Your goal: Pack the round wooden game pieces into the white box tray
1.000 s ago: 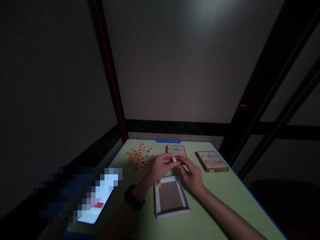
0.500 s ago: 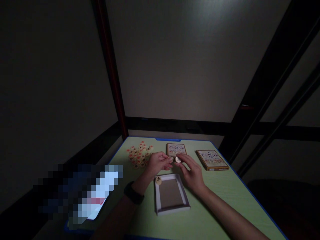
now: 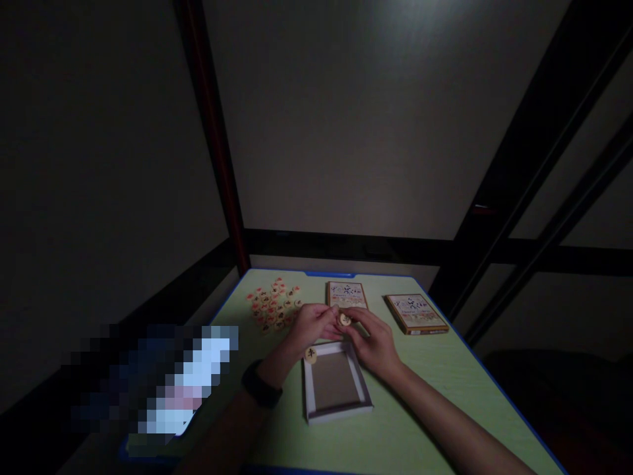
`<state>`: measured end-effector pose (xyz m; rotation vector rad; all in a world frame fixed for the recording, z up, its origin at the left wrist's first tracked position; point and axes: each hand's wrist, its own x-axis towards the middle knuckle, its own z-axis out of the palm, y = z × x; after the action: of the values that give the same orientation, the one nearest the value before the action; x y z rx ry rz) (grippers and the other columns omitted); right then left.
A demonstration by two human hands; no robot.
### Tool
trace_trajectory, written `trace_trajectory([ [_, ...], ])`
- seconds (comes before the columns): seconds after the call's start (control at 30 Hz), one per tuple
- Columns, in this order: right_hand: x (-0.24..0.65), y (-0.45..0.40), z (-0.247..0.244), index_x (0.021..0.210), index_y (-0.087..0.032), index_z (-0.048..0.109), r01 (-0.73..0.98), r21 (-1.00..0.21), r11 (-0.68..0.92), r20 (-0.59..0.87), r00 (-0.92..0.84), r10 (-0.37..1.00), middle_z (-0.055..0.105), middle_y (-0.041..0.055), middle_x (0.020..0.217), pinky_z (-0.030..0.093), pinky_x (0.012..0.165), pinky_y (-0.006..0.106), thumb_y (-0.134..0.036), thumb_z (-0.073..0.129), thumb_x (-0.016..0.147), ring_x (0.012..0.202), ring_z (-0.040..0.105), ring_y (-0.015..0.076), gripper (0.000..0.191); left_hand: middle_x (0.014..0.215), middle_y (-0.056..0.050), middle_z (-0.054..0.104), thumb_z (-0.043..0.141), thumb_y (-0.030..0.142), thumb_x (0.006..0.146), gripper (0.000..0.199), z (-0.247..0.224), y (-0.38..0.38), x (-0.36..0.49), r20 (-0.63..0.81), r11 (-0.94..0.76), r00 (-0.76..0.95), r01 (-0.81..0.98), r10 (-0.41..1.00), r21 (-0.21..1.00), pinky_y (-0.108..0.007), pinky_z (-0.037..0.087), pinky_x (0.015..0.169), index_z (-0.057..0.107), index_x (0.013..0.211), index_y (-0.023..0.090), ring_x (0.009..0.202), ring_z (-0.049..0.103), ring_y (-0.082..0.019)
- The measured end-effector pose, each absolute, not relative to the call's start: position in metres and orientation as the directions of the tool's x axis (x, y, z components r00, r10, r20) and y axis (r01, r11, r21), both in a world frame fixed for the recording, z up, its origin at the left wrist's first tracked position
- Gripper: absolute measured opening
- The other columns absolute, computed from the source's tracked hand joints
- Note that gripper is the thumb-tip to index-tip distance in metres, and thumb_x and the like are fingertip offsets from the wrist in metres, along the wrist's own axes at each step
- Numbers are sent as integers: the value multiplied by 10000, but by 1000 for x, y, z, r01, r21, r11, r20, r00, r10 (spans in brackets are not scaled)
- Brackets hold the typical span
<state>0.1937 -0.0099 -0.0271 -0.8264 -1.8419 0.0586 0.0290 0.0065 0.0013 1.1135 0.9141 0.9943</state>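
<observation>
Just beyond the open box tray, my left hand [image 3: 315, 322] and my right hand [image 3: 376, 340] meet with fingers closed. Between their fingertips is a round wooden Chinese chess piece [image 3: 345, 319] with a dark character facing up. My right thumb and fingers pinch its right side, while the left fingertips grip at its left edge. Whether more pieces are hidden in the left fingers I cannot make out. Another Chinese chess piece [image 3: 310, 355] lies in the far left corner of the shallow white-rimmed box tray [image 3: 340, 415].
Loose chess pieces [image 3: 274, 307] with red or black characters lie heaped at the far left. Two printed boxes [image 3: 346, 292] [image 3: 416, 313] rest at the back and right. A bright, pixelated screen-like object [image 3: 198, 376] is at the left edge of the green table [image 3: 440, 409].
My hands have come closer together, and the piece in the right fingers has shifted left against the left fingertips. The view has moved slightly; the tray and its piece stay put.
</observation>
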Motion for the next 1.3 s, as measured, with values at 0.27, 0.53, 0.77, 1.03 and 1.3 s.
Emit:
trace_trajectory([
  [0.27, 195, -9, -32, 1092, -215, 618, 550, -405, 731, 787, -196, 584, 732, 73, 973, 584, 792, 343, -219, 579, 909, 879, 698, 211, 188, 780, -106, 751, 847, 487, 629, 480, 7, 4, 27, -103, 165, 357, -146, 928, 975, -270, 596, 676, 721, 853, 81, 680, 724, -181],
  [0.53, 195, -13, -27, 1121, -213, 570, 564, -333, 756, 784, -280, 554, 719, 82, 979, 573, 770, 345, -199, 547, 923, 870, 684, 212, 200, 716, -63, 717, 912, 443, 493, 477, -1, 8, 30, -90, 135, 290, -138, 953, 981, -248, 573, 577, 691, 731, 93, 635, 692, -163],
  [0.77, 194, -13, -27, 1146, -218, 559, 557, -327, 763, 782, -293, 550, 707, 85, 1009, 569, 798, 357, -182, 550, 918, 906, 672, 218, 231, 756, -76, 728, 901, 456, 524, 480, 0, 6, 28, -69, 128, 326, -162, 943, 978, -278, 593, 633, 709, 774, 94, 675, 704, -178],
  [1.03, 195, -10, -31, 1151, -217, 566, 578, -305, 757, 792, -288, 538, 704, 83, 998, 570, 796, 348, -166, 534, 916, 901, 671, 213, 242, 750, -94, 745, 865, 496, 579, 494, -2, 9, 27, -62, 116, 347, -137, 936, 984, -287, 599, 645, 720, 825, 93, 703, 727, -210],
  [1.3, 197, -9, -27, 1182, -217, 560, 619, -289, 730, 795, -270, 544, 707, 100, 1027, 576, 808, 374, -173, 490, 941, 921, 676, 226, 254, 834, -111, 764, 845, 353, 669, 332, -4, 11, 26, -89, 116, 171, -160, 981, 980, -298, 608, 649, 712, 844, 104, 724, 740, -222],
])
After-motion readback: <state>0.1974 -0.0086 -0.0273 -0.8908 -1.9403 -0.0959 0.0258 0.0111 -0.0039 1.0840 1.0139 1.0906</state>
